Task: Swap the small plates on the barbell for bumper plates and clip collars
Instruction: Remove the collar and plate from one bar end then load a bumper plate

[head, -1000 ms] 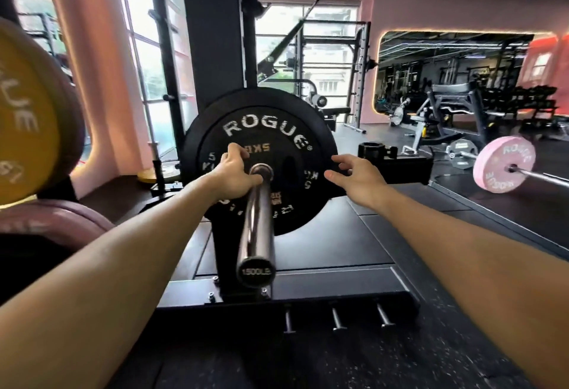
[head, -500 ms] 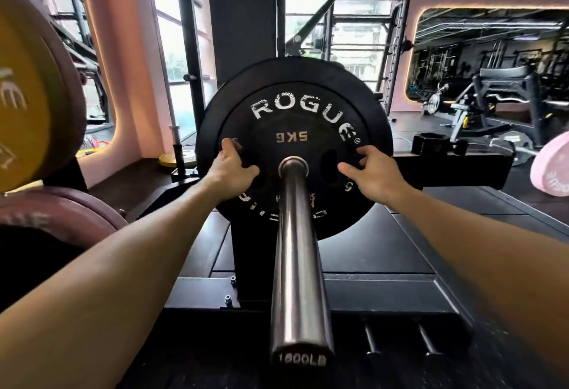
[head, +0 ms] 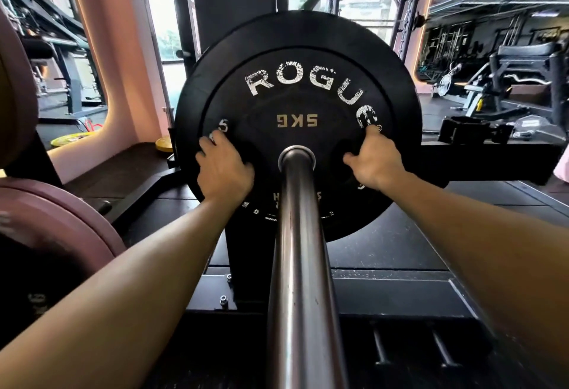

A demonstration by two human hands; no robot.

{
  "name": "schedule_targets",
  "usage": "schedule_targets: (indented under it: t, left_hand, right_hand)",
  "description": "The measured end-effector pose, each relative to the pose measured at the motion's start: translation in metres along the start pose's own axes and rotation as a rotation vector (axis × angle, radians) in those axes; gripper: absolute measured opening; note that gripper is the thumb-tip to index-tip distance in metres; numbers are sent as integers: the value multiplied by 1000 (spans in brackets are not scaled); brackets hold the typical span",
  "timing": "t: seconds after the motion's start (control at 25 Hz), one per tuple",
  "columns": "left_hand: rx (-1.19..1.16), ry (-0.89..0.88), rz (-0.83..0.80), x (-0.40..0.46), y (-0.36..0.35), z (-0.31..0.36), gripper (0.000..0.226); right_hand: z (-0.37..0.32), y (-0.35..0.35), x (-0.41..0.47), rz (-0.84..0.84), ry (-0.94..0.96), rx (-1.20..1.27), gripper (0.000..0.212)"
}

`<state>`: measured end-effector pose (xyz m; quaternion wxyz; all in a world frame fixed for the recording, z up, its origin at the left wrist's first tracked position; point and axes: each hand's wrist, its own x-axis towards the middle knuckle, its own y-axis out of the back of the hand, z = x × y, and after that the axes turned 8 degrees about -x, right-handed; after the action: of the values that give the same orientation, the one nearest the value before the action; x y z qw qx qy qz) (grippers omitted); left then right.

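Observation:
A black Rogue 5 kg bumper plate (head: 295, 59) sits on the steel barbell sleeve (head: 300, 265), which runs from the plate's hub toward me. My left hand (head: 223, 170) presses on the plate's face left of the hub, with the fingers up near the printed "5". Right of the hub, my right hand (head: 374, 163) presses on the face, index finger on the last letter of the logo and thumb by a dark recess. No collar shows on the sleeve. The plate's lower edge is hidden behind my forearms and the bar.
Pink plates (head: 46, 234) are stacked close at my left. A yellow plate (head: 72, 140) lies on the floor by the window. The black rack upright (head: 234, 3) rises behind the plate, with short pegs (head: 378, 345) on its base. A bench (head: 523, 59) stands at right.
The plate has slid farther along the sleeve, leaving more bare bar toward me. Both hands have spread outward on its face, and my view has come closer.

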<state>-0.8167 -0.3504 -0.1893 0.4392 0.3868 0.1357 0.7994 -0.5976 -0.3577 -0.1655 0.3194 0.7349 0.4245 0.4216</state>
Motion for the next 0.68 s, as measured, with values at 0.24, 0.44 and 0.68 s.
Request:
schedule_targets:
  t: [0.24,0.44,0.68]
  left_hand:
    - [-83,11,-120,4,20,-1,58]
    - [-71,83,-248,-15,57,-2,58]
    - [-112,107,-212,-83,107,-2,32]
  right_hand:
    - [2,9,-19,-104,-39,81,58]
    - [4,29,-55,-147,-113,180,52]
    - [3,64,-124,-145,-104,208,24]
